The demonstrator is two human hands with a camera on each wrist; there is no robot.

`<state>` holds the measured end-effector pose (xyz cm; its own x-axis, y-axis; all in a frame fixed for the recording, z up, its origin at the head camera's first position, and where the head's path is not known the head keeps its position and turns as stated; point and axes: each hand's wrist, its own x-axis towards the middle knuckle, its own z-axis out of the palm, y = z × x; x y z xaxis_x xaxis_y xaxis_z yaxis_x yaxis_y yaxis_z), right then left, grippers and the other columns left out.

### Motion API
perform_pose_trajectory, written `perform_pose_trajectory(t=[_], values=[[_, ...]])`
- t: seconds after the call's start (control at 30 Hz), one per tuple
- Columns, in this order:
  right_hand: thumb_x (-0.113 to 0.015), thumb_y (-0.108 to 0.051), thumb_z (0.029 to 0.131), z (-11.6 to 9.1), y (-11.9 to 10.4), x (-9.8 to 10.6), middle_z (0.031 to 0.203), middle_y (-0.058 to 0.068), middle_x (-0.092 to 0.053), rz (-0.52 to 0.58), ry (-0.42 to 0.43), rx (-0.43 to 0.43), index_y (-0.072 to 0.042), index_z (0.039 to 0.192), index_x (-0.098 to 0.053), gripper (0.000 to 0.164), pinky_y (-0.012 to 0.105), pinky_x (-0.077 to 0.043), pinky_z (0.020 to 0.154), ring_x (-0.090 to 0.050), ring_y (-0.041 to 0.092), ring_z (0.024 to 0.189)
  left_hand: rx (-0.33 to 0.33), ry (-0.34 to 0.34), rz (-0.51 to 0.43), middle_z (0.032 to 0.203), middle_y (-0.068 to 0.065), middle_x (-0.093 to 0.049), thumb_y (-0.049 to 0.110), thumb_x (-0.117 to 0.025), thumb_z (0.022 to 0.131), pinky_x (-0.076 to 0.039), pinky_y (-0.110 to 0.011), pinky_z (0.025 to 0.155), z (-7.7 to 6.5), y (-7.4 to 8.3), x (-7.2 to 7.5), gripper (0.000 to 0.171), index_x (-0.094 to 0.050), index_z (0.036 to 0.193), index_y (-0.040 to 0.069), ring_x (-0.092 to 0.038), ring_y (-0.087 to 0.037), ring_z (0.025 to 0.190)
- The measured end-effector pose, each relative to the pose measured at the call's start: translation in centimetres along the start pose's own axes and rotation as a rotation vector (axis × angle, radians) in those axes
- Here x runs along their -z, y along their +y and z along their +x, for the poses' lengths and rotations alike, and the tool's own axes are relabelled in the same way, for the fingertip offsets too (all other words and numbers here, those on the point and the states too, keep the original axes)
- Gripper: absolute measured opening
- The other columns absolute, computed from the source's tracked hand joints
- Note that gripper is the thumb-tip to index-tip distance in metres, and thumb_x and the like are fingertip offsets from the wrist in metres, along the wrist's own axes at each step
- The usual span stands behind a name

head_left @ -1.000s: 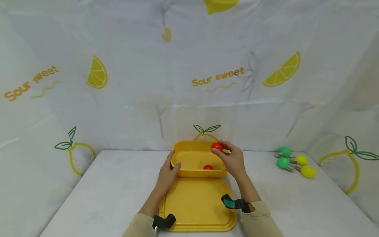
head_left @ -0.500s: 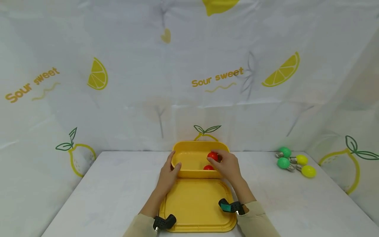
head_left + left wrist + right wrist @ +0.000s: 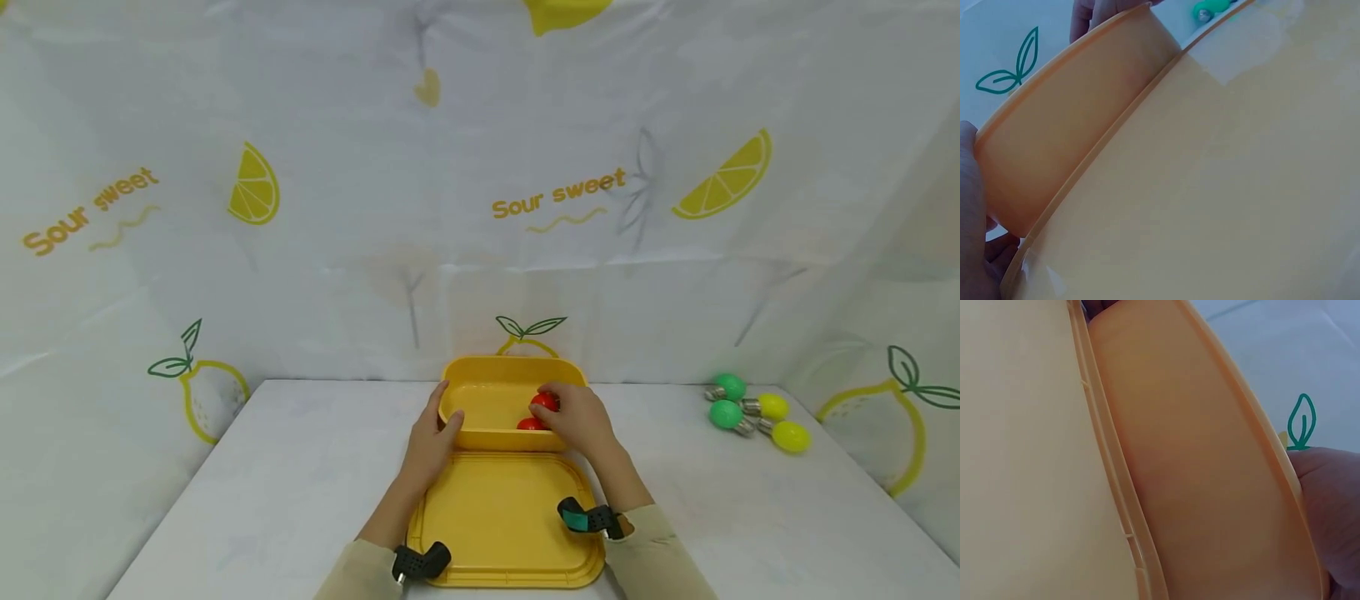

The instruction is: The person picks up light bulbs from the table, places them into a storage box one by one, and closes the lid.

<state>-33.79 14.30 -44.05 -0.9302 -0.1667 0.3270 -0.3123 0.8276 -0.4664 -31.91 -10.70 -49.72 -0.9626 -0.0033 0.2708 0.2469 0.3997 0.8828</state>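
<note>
A yellow plastic box [image 3: 497, 439] stands against the backdrop. My left hand [image 3: 429, 443] holds its left end, thumb at the near rim; in the left wrist view the hand [image 3: 971, 212] lies against the outer wall [image 3: 1072, 125]. My right hand [image 3: 583, 423] reaches over the right side and pinches a red bulb [image 3: 545, 402] low inside the box. Just in front of that bulb a second red bulb [image 3: 530, 424] shows above the near wall. My fingers hide part of the held one. The right wrist view has the right hand [image 3: 1335, 512] at the rim, without the bulbs.
The yellow lid [image 3: 502, 517] lies flat on the white table [image 3: 300, 492], right before the box. Two green bulbs [image 3: 726, 414] and two yellow bulbs [image 3: 791, 437] lie in a group at the right. A lemon-printed cloth [image 3: 375, 208] hangs behind.
My right hand has lowered the red bulb from rim height down into the box, near the other red bulb. The left hand stays on the box.
</note>
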Motion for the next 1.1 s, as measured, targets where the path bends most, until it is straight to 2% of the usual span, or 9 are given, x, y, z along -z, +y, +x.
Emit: perform_pose_trajectory(t=[0.2,0.37,0.5,0.63,0.87,0.93,1.0,1.1], values=[[-0.078,-0.029,0.088,0.2,-0.2,0.1,0.111,0.012,-0.076,-0.038,-0.036,-0.026,-0.006,0.115,-0.075,0.036,0.043,-0.058,0.081,-0.064,0.025,0.085,-0.001,0.000,-0.007,0.159,-0.018,-0.042,0.037,-0.052,0.104,-0.041,-0.055,0.114,0.1,0.1,-0.1,0.063,-0.028,0.161,0.024,-0.054,-0.030,0.129],[-0.078,-0.031,0.088,0.2,-0.4,0.1,0.111,0.012,-0.076,-0.061,-0.075,-0.055,-0.006,0.116,-0.075,0.038,0.040,-0.058,0.077,-0.063,0.023,0.081,0.008,-0.001,-0.007,0.159,-0.017,-0.042,0.036,-0.053,0.104,-0.041,-0.054,0.114,0.0,0.3,0.0,0.063,-0.028,0.161,0.024,-0.054,-0.029,0.128],[-0.078,-0.033,0.088,0.2,-0.6,0.1,0.111,0.012,-0.076,-0.083,-0.093,-0.067,-0.006,0.116,-0.075,0.039,0.038,-0.057,0.073,-0.063,0.022,0.079,0.013,0.001,-0.005,0.160,-0.015,-0.041,0.036,-0.053,0.104,-0.039,-0.055,0.116,-0.1,0.3,0.0,0.063,-0.028,0.161,0.025,-0.051,-0.030,0.136],[-0.077,-0.035,0.088,0.3,-0.6,0.0,0.110,0.011,-0.076,-0.099,-0.095,-0.076,-0.007,0.116,-0.075,0.040,0.036,-0.057,0.071,-0.063,0.022,0.078,0.021,0.004,-0.011,0.162,-0.013,-0.039,0.035,-0.053,0.103,-0.037,-0.054,0.118,-0.1,0.4,-0.1,0.063,-0.028,0.161,0.026,-0.045,-0.031,0.143],[-0.074,-0.039,0.089,0.2,-0.6,-0.1,0.111,0.010,-0.077,-0.115,-0.085,-0.093,-0.009,0.119,-0.074,0.042,0.035,-0.055,0.067,-0.065,0.023,0.078,0.018,-0.001,-0.009,0.161,-0.014,-0.039,0.034,-0.052,0.103,-0.038,-0.054,0.118,-0.1,0.5,-0.2,0.063,-0.028,0.161,0.025,-0.045,-0.032,0.144],[-0.073,-0.038,0.090,0.2,-0.6,0.0,0.113,0.010,-0.076,-0.091,-0.076,-0.088,-0.009,0.120,-0.074,0.042,0.036,-0.056,0.070,-0.066,0.024,0.079,0.020,0.001,-0.001,0.161,-0.014,-0.040,0.035,-0.052,0.103,-0.038,-0.054,0.117,-0.1,0.5,-0.2,0.063,-0.028,0.161,0.026,-0.047,-0.031,0.142],[-0.071,-0.036,0.093,0.2,-0.4,0.2,0.116,0.013,-0.075,-0.016,-0.066,-0.067,-0.007,0.121,-0.073,0.041,0.040,-0.059,0.077,-0.069,0.029,0.086,0.019,0.005,0.006,0.161,-0.014,-0.040,0.036,-0.053,0.103,-0.039,-0.054,0.117,-0.1,0.4,-0.2,0.063,-0.028,0.161,0.026,-0.049,-0.030,0.139],[-0.068,-0.033,0.096,0.1,-0.2,1.1,0.123,0.018,-0.072,0.104,-0.046,-0.036,-0.004,0.124,-0.070,0.040,0.048,-0.059,0.091,-0.070,0.036,0.102,0.016,0.008,0.014,0.159,-0.014,-0.043,0.037,-0.053,0.103,-0.042,-0.053,0.114,-0.1,0.3,0.0,0.063,-0.029,0.161,0.027,-0.054,-0.028,0.130]])
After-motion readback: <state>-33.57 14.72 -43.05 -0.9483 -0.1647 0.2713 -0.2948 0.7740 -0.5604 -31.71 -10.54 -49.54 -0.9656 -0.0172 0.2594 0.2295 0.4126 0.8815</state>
